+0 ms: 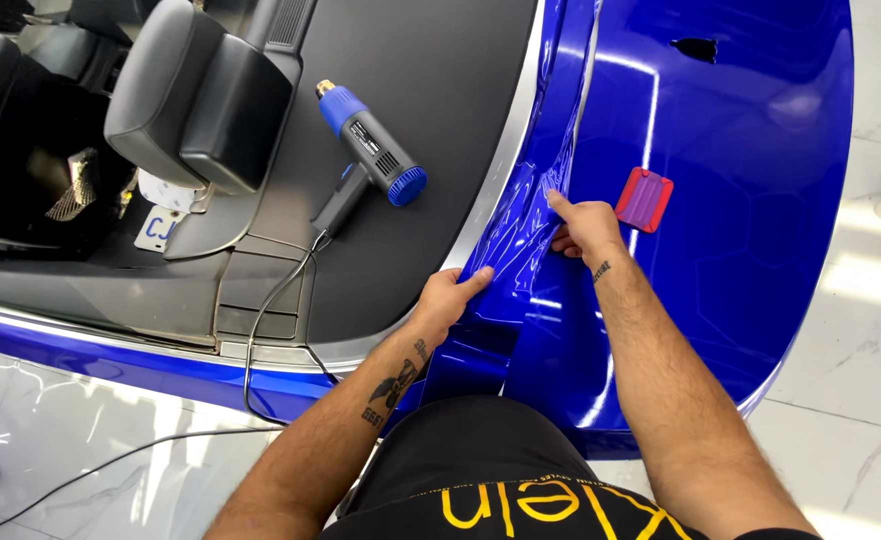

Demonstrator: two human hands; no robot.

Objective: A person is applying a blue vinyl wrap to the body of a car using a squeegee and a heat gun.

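The car body (751, 250), seen from above, fills most of the view: its right-hand panel is already glossy blue and reads smooth right out to its outer edge, so that stretch looks finished. The matte black deck (411, 110) to the left of the silver trim strip (506, 160) carries no film. Between the two, along the seam beside the trim, the blue vinyl film (521, 225) is wrinkled and puckered, and a loose flap hangs lower down toward the near edge of the panel; I judge this strip is what remains to be laid down and tidied.

The left hand (451, 300) pinches the film's edge just beside the trim, thumb on top, holding it taut. The right hand (586, 228) lies on the creased film, forefinger stretched out and pressing along the seam, the other fingers curled; it grasps nothing.

A blue and black heat gun (371, 150) lies on the black deck, near the trim, its cable (261, 330) trailing off the deck's near edge. A small red squeegee (645, 198) rests on the blue panel just beside the right hand, untouched
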